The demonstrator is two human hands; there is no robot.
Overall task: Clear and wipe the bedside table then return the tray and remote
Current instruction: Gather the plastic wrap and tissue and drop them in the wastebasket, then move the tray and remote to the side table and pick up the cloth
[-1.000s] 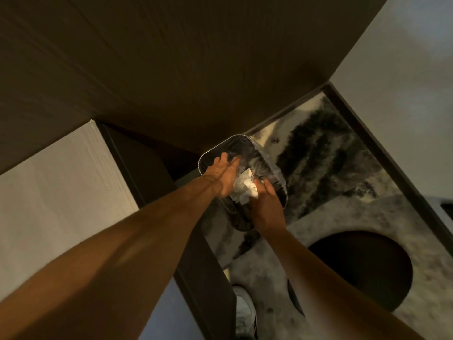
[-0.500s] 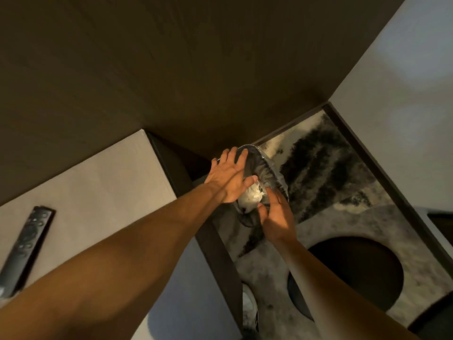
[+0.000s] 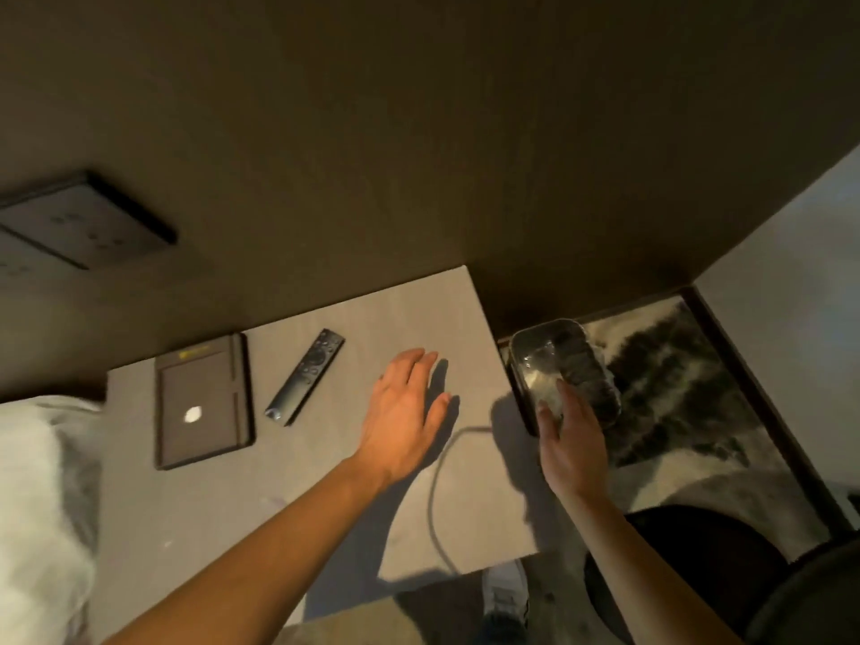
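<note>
The pale bedside table (image 3: 325,481) fills the middle of the view. A dark flat tray (image 3: 202,400) with a small white spot on it lies at its back left. Beside it to the right lies a black remote (image 3: 307,377), set at an angle. My left hand (image 3: 405,414) hovers open over the table's right part, palm down. My right hand (image 3: 570,439) is open at the table's right edge, in front of a bin lined with clear plastic (image 3: 565,365) on the floor. Something white shows inside the bin.
A dark wood wall stands behind the table, with a switch panel (image 3: 79,221) at the left. White bedding (image 3: 42,505) lies at the far left. A patterned rug (image 3: 675,412) covers the floor at right, with a dark round shape (image 3: 688,560) and my shoe (image 3: 505,593) nearby.
Both hands have left the bin and the white crumpled paper is no longer in them. The left hand moved left over the table. The view swung left, bringing tray and remote in.
</note>
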